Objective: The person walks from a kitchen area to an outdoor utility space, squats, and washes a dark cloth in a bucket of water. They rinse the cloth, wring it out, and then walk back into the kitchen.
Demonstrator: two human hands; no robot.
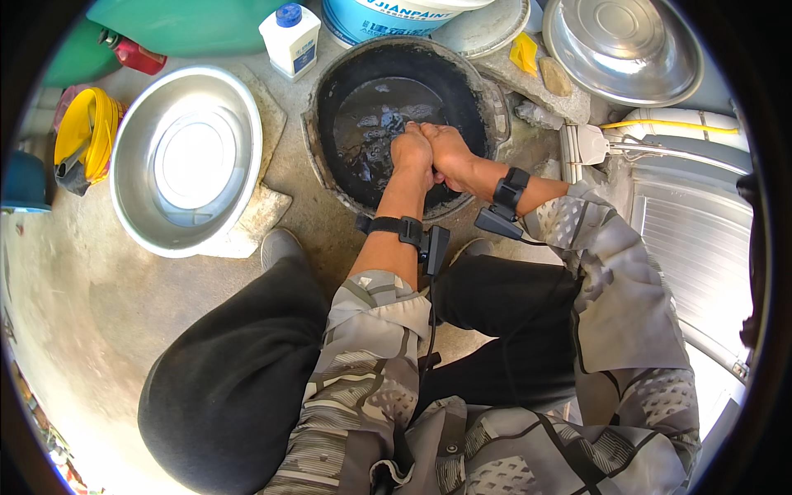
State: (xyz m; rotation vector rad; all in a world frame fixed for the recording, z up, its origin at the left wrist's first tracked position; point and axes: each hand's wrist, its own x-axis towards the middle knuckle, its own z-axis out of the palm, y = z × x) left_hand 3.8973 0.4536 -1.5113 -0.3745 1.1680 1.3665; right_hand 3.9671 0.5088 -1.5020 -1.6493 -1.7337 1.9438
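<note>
My left hand (411, 150) and my right hand (450, 154) are pressed together over a black tub (461, 74) with a rough, worn rim. Both have curled fingers, and whether anything is between them is hidden. Below them, dark water (359, 117) in the tub carries patches of foam and ripples. Dark shapes show in the water under my hands, too unclear to name. Left of the tub is a wide metal basin (139, 167) with a bright, shiny bottom.
A white bottle with a blue cap (289, 37) and a paint bucket (383, 21) stand behind the tub. At right are a stone slab (569, 102), a metal basin (674, 68) and a pipe (674, 124). Yellow (96, 133) and blue buckets (25, 182) stand at far left.
</note>
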